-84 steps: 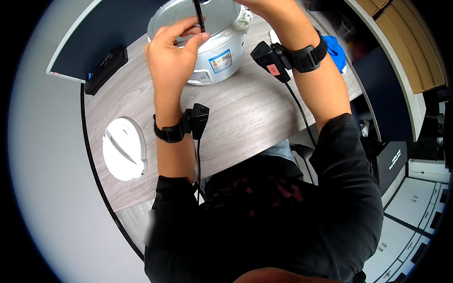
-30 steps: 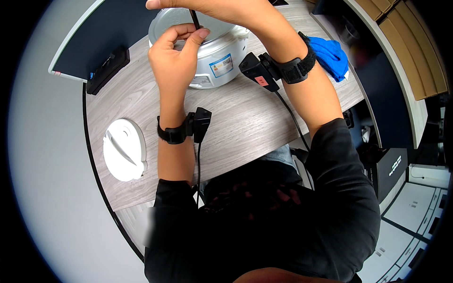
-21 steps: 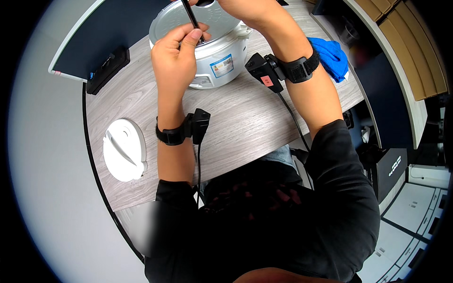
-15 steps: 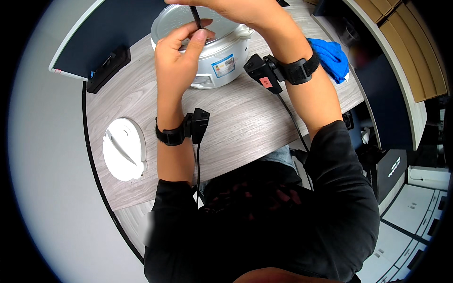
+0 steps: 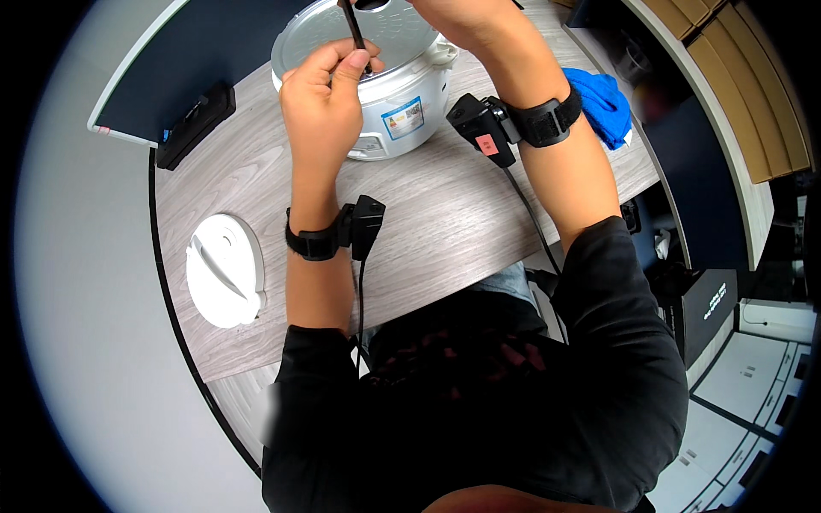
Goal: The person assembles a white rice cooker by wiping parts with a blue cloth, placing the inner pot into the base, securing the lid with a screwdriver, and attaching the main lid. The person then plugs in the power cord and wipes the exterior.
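Observation:
A white rice cooker [image 5: 431,113] stands at the far side of the table, with a grey, see-through-looking round top [image 5: 312,36] and a dark round spot [image 5: 371,4] at its far edge. My left hand [image 5: 321,103] is over the cooker's near rim, thumb and fingers pinched on a thin black rod [image 5: 355,30]. The rod stands nearly upright, its lower end at the rim and its upper end cut off by the picture's edge. Above the cooker's right side is my right hand [image 5: 457,19]; its fingers are out of the picture.
On the table's left lies a white oval lid-like part [image 5: 227,272] with a curved ridge. A blue cloth [image 5: 602,107] lies at the right. Behind the left side stands a dark panel [image 5: 184,64] with a black box [image 5: 195,128]. Cables trail from both wrist-worn devices.
My right hand has drawn back up and right from above the rod, showing more of the cooker's top. My left hand has shifted slightly, its fingers closing tighter around the rod.

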`<state>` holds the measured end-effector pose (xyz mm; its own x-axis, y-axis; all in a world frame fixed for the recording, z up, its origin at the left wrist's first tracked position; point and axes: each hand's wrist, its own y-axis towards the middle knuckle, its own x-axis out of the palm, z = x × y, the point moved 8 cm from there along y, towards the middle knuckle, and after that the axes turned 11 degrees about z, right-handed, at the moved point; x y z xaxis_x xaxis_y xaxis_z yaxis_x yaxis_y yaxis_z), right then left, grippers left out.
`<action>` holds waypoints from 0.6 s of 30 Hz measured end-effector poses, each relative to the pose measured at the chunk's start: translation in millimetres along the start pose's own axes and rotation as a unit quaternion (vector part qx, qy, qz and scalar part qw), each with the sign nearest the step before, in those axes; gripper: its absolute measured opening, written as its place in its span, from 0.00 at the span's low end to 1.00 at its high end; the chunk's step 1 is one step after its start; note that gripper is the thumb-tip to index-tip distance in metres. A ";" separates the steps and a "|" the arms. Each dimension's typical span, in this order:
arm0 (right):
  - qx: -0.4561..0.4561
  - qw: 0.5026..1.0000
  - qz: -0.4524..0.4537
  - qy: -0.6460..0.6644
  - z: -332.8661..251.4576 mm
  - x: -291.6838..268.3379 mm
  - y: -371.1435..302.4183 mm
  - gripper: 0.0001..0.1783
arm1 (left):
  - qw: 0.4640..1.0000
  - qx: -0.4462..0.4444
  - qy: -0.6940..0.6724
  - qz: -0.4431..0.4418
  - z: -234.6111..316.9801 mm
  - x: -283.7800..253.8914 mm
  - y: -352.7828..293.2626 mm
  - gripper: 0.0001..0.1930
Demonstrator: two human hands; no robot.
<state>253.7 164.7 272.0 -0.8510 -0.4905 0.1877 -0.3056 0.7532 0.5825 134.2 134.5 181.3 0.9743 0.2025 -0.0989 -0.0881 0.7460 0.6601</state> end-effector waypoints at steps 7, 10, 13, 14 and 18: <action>-0.017 0.996 0.011 -0.087 -3.5 -3.7 -2.6 0.23 | 0.998 -0.007 -0.052 -0.043 1.6 4.9 3.0 0.10; -0.034 0.974 0.052 -0.220 -20.3 4.3 -7.1 0.22 | 0.999 0.030 -0.033 -0.022 6.3 3.2 3.0 0.11; -0.094 0.938 0.127 -0.308 -16.3 6.5 -2.5 0.25 | 0.999 0.031 0.006 0.006 -0.2 -4.5 0.9 0.11; -0.104 0.936 0.144 -0.303 -18.8 8.9 -4.9 0.26 | 1.000 0.023 0.016 0.010 -4.2 -5.1 0.6 0.11; -0.082 0.987 0.072 -0.119 -10.2 4.1 -8.0 0.22 | 1.000 0.016 0.005 0.009 2.5 1.8 1.3 0.09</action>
<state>257.0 152.2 276.3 -0.9624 -0.2533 0.0983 -0.1186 0.7170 0.6869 136.4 134.2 183.8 0.9706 0.2217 -0.0941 -0.0983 0.7214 0.6855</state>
